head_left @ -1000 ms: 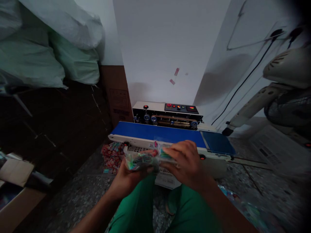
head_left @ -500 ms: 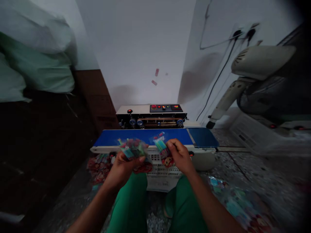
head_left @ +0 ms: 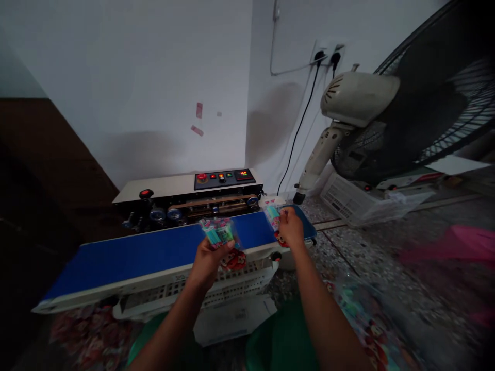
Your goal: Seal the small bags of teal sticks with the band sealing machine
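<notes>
My left hand [head_left: 211,260] grips a bunch of clear plastic packets [head_left: 223,238] with turquoise and green contents and red cartoon figures at the bottom. It hovers at the near edge of the blue conveyor belt [head_left: 150,253]. Between the fingers and thumb of my right hand [head_left: 291,226] is a single clear packet [head_left: 273,216], similar in colour. That packet is held over the right end of the belt, close to the outlet side of the band sealing machine [head_left: 185,191]. What the packets contain is too small to make out.
A fan [head_left: 359,100] stands at the right, over a white crate [head_left: 344,201]. More packets [head_left: 371,324] lie on the floor at lower right, and a pile of reddish packets [head_left: 91,335] lies at lower left. A white basket [head_left: 232,283] sits under the belt.
The view has turned to the right. My right hand has carried its packet away from the left hand toward the belt's right end by the sealer. My left hand still holds its bunch.
</notes>
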A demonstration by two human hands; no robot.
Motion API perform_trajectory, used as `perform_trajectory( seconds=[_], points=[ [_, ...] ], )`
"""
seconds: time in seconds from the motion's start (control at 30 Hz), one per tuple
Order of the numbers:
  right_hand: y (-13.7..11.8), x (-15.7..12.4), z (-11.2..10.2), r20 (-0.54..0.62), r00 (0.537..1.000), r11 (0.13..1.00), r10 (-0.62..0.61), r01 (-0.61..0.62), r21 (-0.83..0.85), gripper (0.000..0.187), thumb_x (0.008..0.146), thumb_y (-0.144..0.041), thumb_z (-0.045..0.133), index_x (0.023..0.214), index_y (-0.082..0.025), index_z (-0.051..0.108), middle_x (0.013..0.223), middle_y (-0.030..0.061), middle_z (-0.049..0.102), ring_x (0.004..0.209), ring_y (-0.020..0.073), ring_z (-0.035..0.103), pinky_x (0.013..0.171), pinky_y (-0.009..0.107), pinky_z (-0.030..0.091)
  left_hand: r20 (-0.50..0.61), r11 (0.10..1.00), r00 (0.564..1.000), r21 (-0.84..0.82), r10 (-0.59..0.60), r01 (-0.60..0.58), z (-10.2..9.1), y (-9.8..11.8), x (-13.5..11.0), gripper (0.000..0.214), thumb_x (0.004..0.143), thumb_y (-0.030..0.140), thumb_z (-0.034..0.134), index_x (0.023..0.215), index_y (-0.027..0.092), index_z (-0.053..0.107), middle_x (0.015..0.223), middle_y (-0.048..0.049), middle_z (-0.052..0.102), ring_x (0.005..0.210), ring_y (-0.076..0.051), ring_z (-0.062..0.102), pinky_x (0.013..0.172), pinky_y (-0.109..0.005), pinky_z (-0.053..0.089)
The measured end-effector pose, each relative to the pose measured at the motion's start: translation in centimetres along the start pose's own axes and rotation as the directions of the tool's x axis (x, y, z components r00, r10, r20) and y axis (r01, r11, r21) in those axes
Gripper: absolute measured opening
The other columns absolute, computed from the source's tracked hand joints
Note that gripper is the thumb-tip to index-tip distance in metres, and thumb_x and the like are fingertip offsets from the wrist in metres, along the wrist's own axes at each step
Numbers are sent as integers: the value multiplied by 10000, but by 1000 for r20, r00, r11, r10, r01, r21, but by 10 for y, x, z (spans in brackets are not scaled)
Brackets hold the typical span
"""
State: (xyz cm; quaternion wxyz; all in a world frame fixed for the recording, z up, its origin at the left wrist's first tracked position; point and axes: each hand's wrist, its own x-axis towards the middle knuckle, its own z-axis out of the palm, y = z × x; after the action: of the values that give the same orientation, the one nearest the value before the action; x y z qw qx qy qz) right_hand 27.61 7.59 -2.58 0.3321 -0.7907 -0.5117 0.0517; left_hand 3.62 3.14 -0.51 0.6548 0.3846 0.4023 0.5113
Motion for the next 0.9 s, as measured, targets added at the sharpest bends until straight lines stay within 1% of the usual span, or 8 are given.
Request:
perform_trajectory(
  seconds=[0.23,0.43,0.53,0.67,0.73,0.8,0.83,0.9],
  points=[
    [-6,37,24,95,982,957,162,-133,-258,236,885,-231,351,1035,-152,515,826,109,668,815,212,636,649,269,398,31,999,999,21,-35,34,0,-23,23,311,618,250,770,872,141,629,739,-35,701,633,-171,655,599,-283,524],
    [-19,51,50,152,971,959,182,-142,-244,241,881,-228,362,1047,-136,512,817,122,665,789,227,640,653,295,428,-9,997,999,60,-42,43,-6,-28,24,353,600,231,785,901,141,624,780,-35,701,654,-139,636,621,-245,506],
    [-29,47,58,161,983,979,88,-56,-195,250,872,-208,386,1050,-122,539,906,154,655,909,240,615,762,324,429,-34,998,998,31,-46,47,-6,-29,26,374,590,228,789,909,141,614,785,-41,701,639,-142,635,615,-258,507],
    [-42,19,48,182,968,963,-175,129,236,340,883,-365,424,1103,-151,570,1066,134,626,1041,230,555,890,344,403,-72,999,997,-51,-16,12,-6,-27,31,336,590,228,784,872,137,625,785,-44,704,642,-155,642,636,-288,518],
    [-47,-2,39,366,866,809,-341,72,584,391,879,-448,414,1143,-209,575,1095,75,634,1034,197,568,881,317,427,-87,997,996,-75,14,-20,-6,-25,34,308,588,234,784,839,132,638,752,-39,702,606,-147,634,620,-284,516],
    [-52,-21,35,481,741,661,-468,-67,747,377,847,-456,477,1138,-248,598,1127,32,632,1056,182,563,887,303,434,-83,994,996,-98,35,-43,-5,-25,35,304,589,238,781,840,128,649,751,-43,704,600,-149,633,618,-286,517],
    [-54,-29,35,494,725,623,-480,-114,774,354,822,-438,528,1107,-252,621,1120,22,638,1057,184,564,890,305,433,-77,993,996,-110,45,-54,-5,-26,36,312,594,233,778,860,130,652,769,-46,707,618,-153,637,631,-291,518],
    [-56,-39,39,464,774,584,-431,-153,797,289,764,-387,618,1007,-240,671,1046,18,668,997,188,590,871,314,442,-73,989,995,-127,66,-75,-4,-28,36,336,606,211,772,911,138,651,825,-51,711,677,-161,648,675,-300,518]
  ],
)
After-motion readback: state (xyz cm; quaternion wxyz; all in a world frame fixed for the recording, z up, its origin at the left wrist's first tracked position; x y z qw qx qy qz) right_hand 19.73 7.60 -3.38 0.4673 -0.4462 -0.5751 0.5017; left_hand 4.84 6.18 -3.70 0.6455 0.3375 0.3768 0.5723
